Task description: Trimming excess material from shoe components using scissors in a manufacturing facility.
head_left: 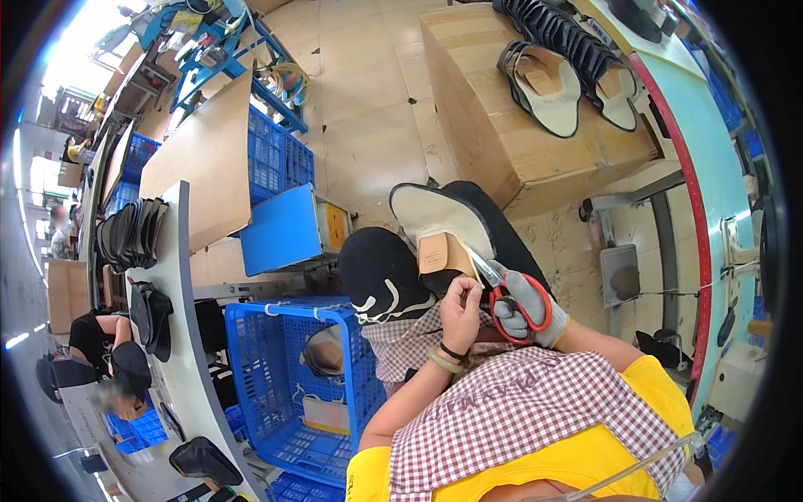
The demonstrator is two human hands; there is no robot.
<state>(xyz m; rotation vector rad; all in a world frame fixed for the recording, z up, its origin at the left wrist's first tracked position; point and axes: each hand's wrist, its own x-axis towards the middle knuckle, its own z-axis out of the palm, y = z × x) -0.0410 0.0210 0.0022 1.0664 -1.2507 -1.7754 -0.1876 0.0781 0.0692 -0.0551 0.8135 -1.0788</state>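
A shoe upper (435, 209) with cream lining, a tan heel piece and a dark edge lies across my lap. My left hand (460, 318), bare with bands at the wrist, is closed, its thumb and fingers pinched at the heel end of the upper. In a grey glove, my right hand (527, 305) grips red-handled scissors (499, 315). Their blades point up and left over the upper's edge, just beside my left fingertips. Whether the blades touch a thread or the edge is too small to tell.
On my left stands a blue plastic basket (293, 452) holding a shoe upper. Ahead right, a cardboard box (468, 109) bears a row of nested uppers (556, 92). A narrow bench (180, 318) with dark shoe pieces runs along the left, where another person (104, 343) sits beyond it.
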